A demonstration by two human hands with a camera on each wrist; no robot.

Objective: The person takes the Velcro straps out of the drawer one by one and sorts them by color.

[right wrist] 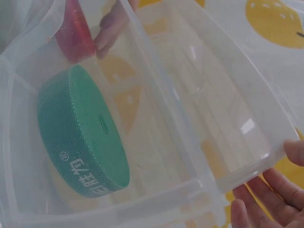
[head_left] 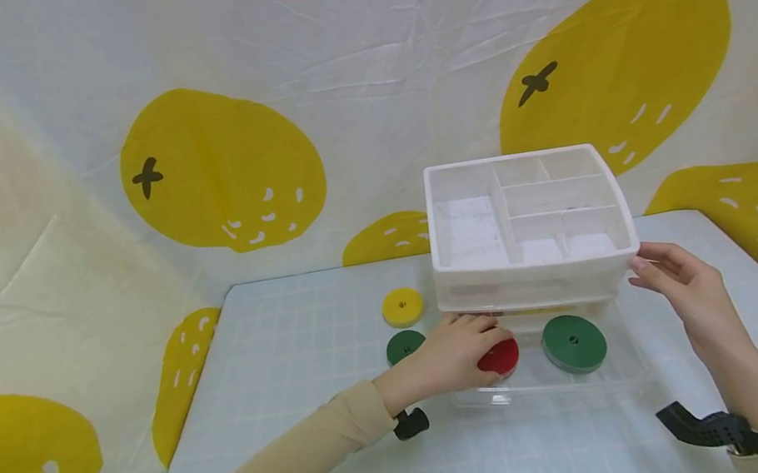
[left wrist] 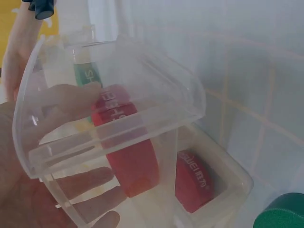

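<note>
Gripping red roll (head_left: 501, 357), front of white organizer (head_left: 532, 283)

Holding red roll btw thumb + fingers of L hand (head_left: 454, 352), in clear drawer (head_left: 558, 388) at organizer's front, L of its middle. Prob. light, firm w/ slight give, not fragile, low slip; best held by rim, not flat faces. Also in drawer, R of organizer's middle: larger green roll (head_left: 575, 344). Left of organizer: small green roll (head_left: 402, 344), then yellow roll (head_left: 403, 308). Touching organizer's R front corner w/ relaxed R hand (head_left: 686, 285), not clasping.

red disc (head_left: 501, 359), green discs (head_left: 575, 346), yellow disc (head_left: 404, 314), white organizer (head_left: 532, 285), clear drawer (head_left: 622, 363), pale-blue checked tabletop (head_left: 308, 350), white cloth (head_left: 403, 114) with yellow fruit
</note>
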